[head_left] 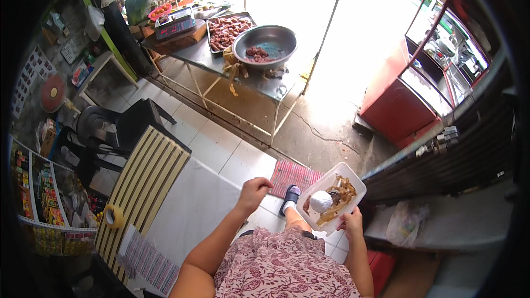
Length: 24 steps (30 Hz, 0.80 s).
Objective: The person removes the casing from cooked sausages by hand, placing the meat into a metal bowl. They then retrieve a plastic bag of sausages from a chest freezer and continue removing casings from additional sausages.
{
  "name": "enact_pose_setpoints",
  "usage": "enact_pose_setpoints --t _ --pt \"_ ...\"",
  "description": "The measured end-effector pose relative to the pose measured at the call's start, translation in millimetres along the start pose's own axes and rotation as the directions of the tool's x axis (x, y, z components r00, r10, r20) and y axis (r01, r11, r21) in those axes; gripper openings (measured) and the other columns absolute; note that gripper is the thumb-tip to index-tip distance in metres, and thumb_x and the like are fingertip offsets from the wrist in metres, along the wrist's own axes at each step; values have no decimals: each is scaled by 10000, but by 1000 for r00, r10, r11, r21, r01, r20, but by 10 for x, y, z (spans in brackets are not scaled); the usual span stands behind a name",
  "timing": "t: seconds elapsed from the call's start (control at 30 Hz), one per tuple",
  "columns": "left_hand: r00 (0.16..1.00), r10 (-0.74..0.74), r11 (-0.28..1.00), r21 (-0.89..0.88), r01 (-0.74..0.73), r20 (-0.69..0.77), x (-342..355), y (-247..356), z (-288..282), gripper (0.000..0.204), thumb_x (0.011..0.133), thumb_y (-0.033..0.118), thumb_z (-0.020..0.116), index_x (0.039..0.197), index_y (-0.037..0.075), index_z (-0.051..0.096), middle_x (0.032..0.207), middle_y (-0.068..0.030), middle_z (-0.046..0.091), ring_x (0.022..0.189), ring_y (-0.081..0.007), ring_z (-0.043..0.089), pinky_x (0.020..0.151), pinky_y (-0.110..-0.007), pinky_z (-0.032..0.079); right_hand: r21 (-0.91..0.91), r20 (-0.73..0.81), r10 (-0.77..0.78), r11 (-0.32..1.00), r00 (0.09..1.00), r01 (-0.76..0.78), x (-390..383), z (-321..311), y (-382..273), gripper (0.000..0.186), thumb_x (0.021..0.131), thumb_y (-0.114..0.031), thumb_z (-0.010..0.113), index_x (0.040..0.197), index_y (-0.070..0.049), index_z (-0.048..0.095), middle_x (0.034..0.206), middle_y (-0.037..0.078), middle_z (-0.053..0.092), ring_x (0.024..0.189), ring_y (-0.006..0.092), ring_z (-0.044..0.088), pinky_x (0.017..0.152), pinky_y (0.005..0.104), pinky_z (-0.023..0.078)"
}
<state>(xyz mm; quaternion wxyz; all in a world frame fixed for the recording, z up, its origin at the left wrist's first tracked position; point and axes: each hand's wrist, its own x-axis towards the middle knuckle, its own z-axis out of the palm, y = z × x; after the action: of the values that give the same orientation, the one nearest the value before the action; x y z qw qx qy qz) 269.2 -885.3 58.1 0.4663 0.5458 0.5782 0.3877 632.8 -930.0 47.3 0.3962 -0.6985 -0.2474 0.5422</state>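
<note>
My right hand (351, 222) grips the near right edge of a white plastic tub (356, 181), which is tilted in front of me. Inside the tub lie brown strips of what looks like food (343, 196) and a round white bundle (321, 201). A small dark part beside the bundle is too unclear to name. Left of the tub, and apart from it, my left hand (255, 193) hangs in the air with its fingers curled in. Nothing shows in it.
Ahead stands a metal table (207, 60) bearing a large metal basin (292, 49), a tray of sausages (231, 32) and a digital scale (175, 28). A red mat (290, 174) lies by my foot. Left are a slatted bench (144, 168) and dark plastic chairs (105, 127); right, a red stall (389, 107).
</note>
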Motion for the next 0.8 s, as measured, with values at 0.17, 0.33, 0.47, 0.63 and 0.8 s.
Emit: enact_pose_setpoints --t 0.17,0.33,0.47,0.63,0.8 --pt "919 -337 932 -211 294 -205 770 -415 -492 139 889 36 566 883 25 704 647 24 542 535 -47 479 459 -224 399 -158 41 -26 987 999 32 1456 250 -820 530 689 39 500 1215 -23 499 743 134 596 412 209 548 323 328 465" --pt "786 -505 863 -221 454 -356 1244 -558 -771 100 916 76 590 849 17 635 634 3 555 521 -70 523 435 -229 420 -298 119 -95 946 988 127 2956 970 -1756 572 709 29 498 1279 -15 484 726 137 604 420 232 574 318 351 455" --pt "743 -556 776 -553 303 -373 1658 -478 -705 121 926 95 599 832 20 581 687 -46 598 539 -116 595 471 -258 507 -374 178 -230 883 957 282 3898 1614 -2516 490 744 43 526 1231 -5 496 727 162 633 421 241 587 318 367 447" --pt "782 -513 766 -599 233 -353 2342 -350 -904 71 881 -18 611 870 22 554 712 -55 607 553 -132 613 515 -263 542 -510 128 -362 774 923 374 4755 2280 -3079 441 757 4 581 1195 -10 528 669 144 616 433 225 576 368 371 446" --pt "823 -507 788 -525 321 -257 3259 -412 -1469 51 909 8 585 933 2 630 713 -26 602 552 -103 591 502 -237 510 -620 83 -505 649 859 441 5648 2703 -3170 562 751 28 556 1308 -1 494 689 105 612 493 183 570 454 337 464"
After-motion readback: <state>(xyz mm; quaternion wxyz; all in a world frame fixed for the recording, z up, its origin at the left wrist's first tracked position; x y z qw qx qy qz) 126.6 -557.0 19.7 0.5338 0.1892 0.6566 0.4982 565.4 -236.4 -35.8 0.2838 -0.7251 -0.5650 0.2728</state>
